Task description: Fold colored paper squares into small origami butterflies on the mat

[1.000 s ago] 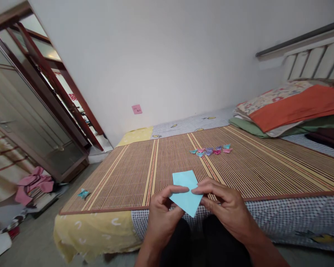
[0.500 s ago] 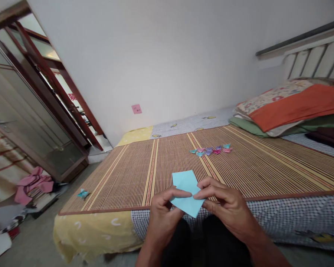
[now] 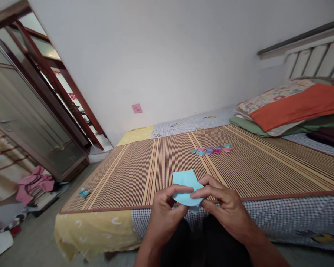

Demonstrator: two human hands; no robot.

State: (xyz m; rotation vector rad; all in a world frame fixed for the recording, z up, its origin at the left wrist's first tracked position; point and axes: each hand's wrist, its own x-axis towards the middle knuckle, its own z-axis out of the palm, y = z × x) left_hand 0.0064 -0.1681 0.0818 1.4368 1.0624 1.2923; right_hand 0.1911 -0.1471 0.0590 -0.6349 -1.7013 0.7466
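Observation:
A light blue sheet of paper (image 3: pixel 186 178) is held between my two hands above the near edge of the bed, its lower part curled over. My left hand (image 3: pixel 168 205) pinches the paper's left side, index finger laid across the top and thumb below. On the right side, my right hand (image 3: pixel 224 204) grips it with fingers bent and the thumb underneath. The two index fingertips nearly meet at the middle of the sheet. Part of the paper's lower edge is hidden by my fingers.
Several small folded paper pieces (image 3: pixel 210 150) in blue, pink and purple lie on the striped mat (image 3: pixel 128 174). A lone blue folded piece (image 3: pixel 84 193) sits near the mat's left edge. Pillows (image 3: pixel 292 105) are stacked at the right. Pink cloth (image 3: pixel 35 184) lies at far left.
The lower corner of the blue paper, flat and pointing down before, is now bent and curled up between my hands. My left thumb has shifted slightly right beneath it.

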